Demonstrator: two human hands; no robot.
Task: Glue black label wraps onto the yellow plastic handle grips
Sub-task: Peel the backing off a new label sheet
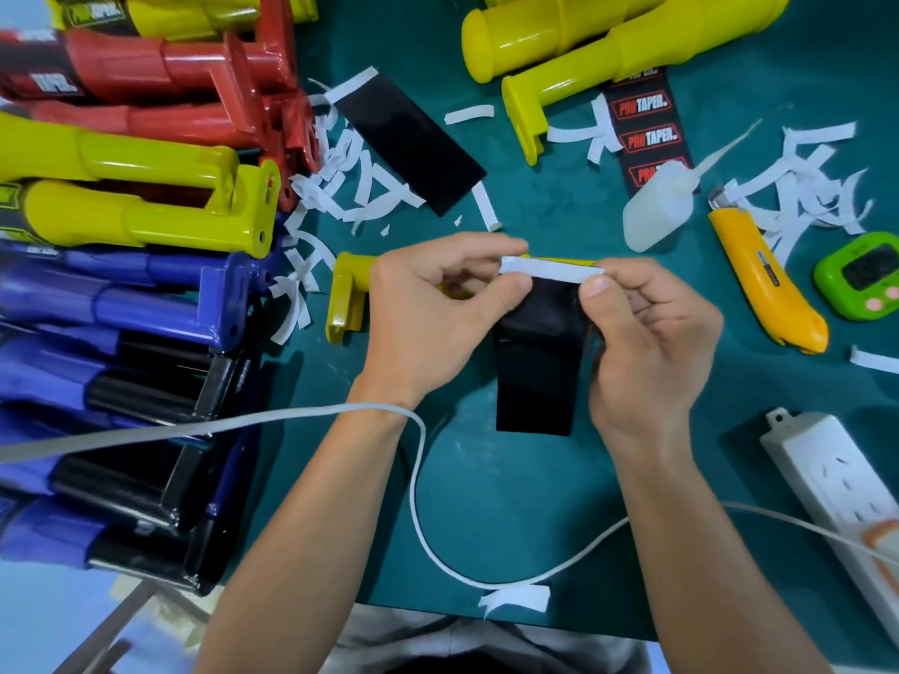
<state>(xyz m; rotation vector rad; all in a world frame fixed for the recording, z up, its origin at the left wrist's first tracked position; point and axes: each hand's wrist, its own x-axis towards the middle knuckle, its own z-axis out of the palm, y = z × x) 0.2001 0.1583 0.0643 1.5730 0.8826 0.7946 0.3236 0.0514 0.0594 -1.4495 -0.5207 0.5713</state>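
Handle grips (121, 304) take up the most room: a stack of glossy moulded plastic ones in red, yellow, blue and black lies along the left of your dark green mat (535, 503), and more yellow ones (608, 41) lie at the top right. Your two bare forearms come in from the bottom edge and meet at the middle of the mat. Your left hand (428, 313) is curled, its thumb and forefinger pinching the left end of a white strip (549, 270). Your right hand (647, 342) is curled too, its thumb and forefinger gripping the strip's right end, where it meets the black label wrap (537, 362). The wrap hangs down between your hands as a smooth, shiny, slightly bowed sheet, with its lower edge over the mat. The yellow handle grip (346, 296) you are working on lies on the mat just behind your hands; its flanged end sticks out to the left of your left hand, and the rest is mostly hidden. A white power strip (836, 479) sits at the right edge, and a flat white cable (418, 479) loops past your left wrist. Farther back lie a plain black wrap (413, 143), a printed PRO TAPER label (649, 133), a translucent glue bottle (656, 206), a yellow utility knife (764, 279) and a green timer (861, 279). Curled white paper scraps (340, 187) are scattered around them.
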